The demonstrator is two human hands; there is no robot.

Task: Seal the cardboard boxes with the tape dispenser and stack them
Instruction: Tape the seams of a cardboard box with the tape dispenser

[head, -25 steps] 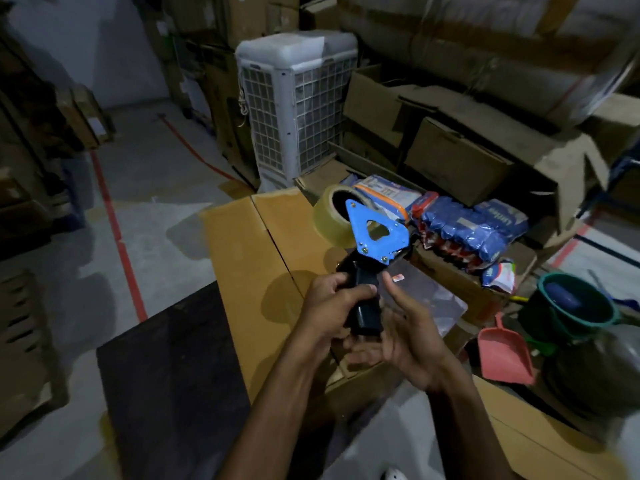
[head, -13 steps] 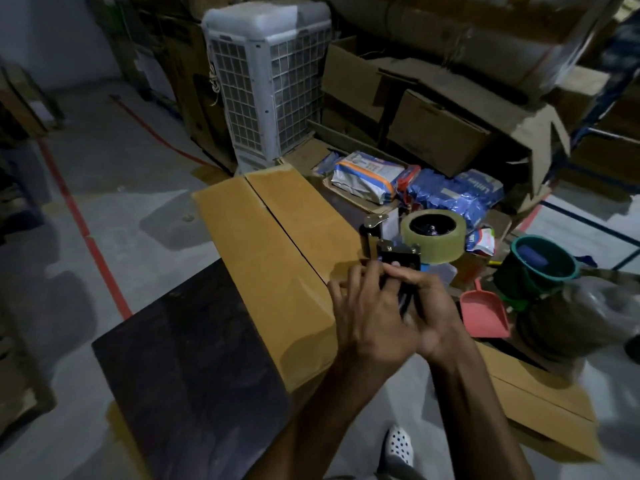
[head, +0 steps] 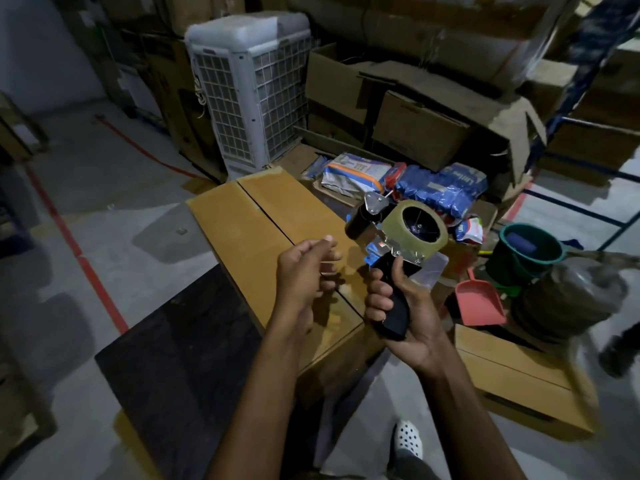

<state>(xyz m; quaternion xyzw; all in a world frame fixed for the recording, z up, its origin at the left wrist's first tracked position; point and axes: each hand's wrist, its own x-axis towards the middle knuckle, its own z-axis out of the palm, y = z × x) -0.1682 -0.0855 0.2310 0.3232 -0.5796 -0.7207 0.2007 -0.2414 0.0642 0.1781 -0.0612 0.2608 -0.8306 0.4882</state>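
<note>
The tape dispenser (head: 398, 244) is now in the right hand (head: 403, 315) alone, its fingers wrapped round the black handle and the thumb laid up along it. Half a second ago both hands were clasped together over that handle. A second ago the left hand gripped it while the right hand lay flat beside it, so the tool has changed hands. The left hand (head: 304, 275) has come away to the left. It hangs apart from the dispenser with its fingers loosely curled, holding nothing.

The dispenser has also turned. Its blue side plate faced the camera a second ago; now the tape roll (head: 417, 226) shows its open core, up and to the right of the handle. The tool is held in the air over the right edge of the long cardboard box (head: 256, 233), whose two top flaps meet along a bare dark seam. A second box (head: 519, 382) lies on the floor (head: 114, 202) off the first one's near right corner.
</note>
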